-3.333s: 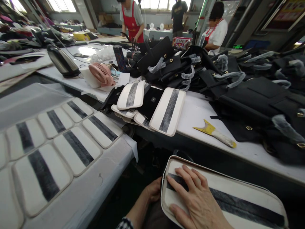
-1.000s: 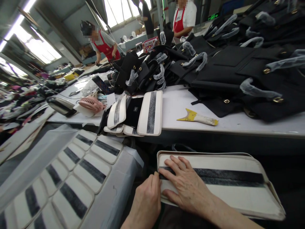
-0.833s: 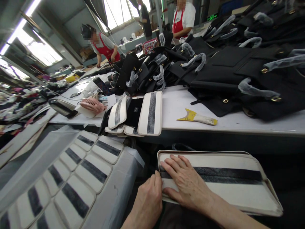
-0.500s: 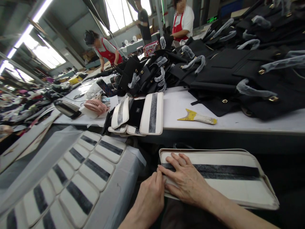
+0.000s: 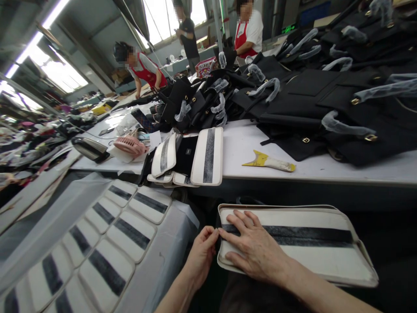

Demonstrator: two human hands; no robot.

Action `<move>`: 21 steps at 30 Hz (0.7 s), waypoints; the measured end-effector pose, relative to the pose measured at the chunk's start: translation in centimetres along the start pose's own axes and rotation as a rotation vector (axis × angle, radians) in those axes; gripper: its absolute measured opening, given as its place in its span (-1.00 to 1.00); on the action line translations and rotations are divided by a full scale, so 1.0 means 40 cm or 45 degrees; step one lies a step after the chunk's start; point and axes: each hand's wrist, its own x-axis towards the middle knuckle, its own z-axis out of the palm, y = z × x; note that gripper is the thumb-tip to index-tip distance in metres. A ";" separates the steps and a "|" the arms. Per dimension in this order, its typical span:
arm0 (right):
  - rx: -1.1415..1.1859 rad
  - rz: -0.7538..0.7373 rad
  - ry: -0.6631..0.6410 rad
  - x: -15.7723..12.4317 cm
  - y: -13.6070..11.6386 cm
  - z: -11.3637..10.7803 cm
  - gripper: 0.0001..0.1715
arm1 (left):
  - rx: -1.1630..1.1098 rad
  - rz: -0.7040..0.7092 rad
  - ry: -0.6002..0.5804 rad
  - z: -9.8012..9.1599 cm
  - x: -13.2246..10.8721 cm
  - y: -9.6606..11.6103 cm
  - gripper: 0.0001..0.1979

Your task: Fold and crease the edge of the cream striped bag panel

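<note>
A long cream pouch with a dark stripe (image 5: 309, 243) lies across my lap, below the table edge. My right hand (image 5: 252, 248) rests flat on its left end with the fingers spread. My left hand (image 5: 203, 254) pinches at the pouch's left edge, the fingertips closed together; what they hold is too small to make out.
A white table (image 5: 247, 148) carries a pile of black handbags (image 5: 325, 100), a yellow-tipped scraper (image 5: 269, 162), a stack of striped pouches (image 5: 195, 161), a pink fan (image 5: 130, 145) and a black iron (image 5: 89, 148). Several striped pouches (image 5: 124, 226) lie in rows at lower left. Three people stand at the back.
My left hand came up from beneath the pouch to its left edge and now pinches there. The right hand stays flat on the pouch. My view swung left and tilted.
</note>
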 end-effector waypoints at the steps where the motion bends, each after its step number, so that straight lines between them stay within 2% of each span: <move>1: -0.006 0.000 0.012 0.002 0.000 0.000 -0.47 | -0.023 0.008 0.006 0.002 0.000 -0.006 -0.67; 4: -0.023 0.008 0.056 0.005 0.000 0.007 -0.57 | -0.050 0.041 0.035 0.004 0.005 -0.022 -0.67; 7: -0.025 0.026 0.073 0.007 -0.001 0.018 -0.59 | -0.018 0.069 0.066 -0.002 0.011 -0.035 -0.68; 12: 0.085 0.080 0.031 0.011 0.001 0.016 -0.58 | 0.199 0.171 0.112 -0.006 0.018 -0.035 -0.73; 17: 0.354 0.150 0.048 0.017 0.011 -0.014 -0.56 | 0.414 0.269 0.114 0.001 0.031 -0.015 -0.71; 21: 0.746 0.246 0.126 0.014 0.034 -0.027 -0.55 | 0.493 0.266 0.070 -0.005 0.043 -0.009 -0.68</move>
